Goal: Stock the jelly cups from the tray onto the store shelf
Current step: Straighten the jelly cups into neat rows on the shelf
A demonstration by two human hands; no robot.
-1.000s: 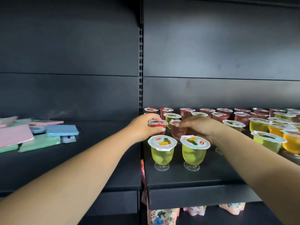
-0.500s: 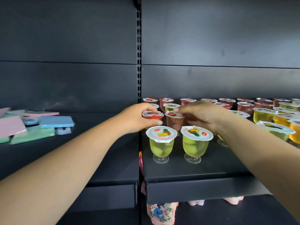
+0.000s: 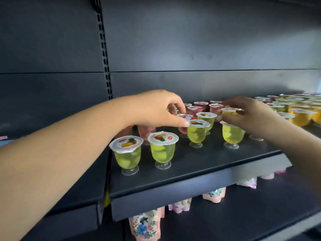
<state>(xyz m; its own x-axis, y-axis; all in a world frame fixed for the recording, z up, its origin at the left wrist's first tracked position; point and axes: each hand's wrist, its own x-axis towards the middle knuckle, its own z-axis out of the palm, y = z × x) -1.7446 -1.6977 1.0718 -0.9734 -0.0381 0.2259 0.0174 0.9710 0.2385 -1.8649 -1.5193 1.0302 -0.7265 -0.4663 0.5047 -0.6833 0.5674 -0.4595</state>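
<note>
Jelly cups: footed clear cups with printed foil lids, standing upright on the dark shelf (image 3: 199, 173).
- Front pair, green (image 3: 128, 154) and (image 3: 163, 148), side by side near the shelf's front edge.
- Behind them, more green cups (image 3: 198, 132), then red cups (image 3: 199, 106) toward the back wall.
- Far right, yellow cups (image 3: 301, 116), blurred.

Left hand (image 3: 156, 110): fingers curled down over a red-lidded cup (image 3: 185, 117), grip pinching its rim.
Right hand (image 3: 250, 113): fingers closed on the lid edge of a green cup (image 3: 232, 134).

Lower shelf (image 3: 243, 216): floral pouches (image 3: 145, 225) hanging or standing under the upper shelf.
</note>
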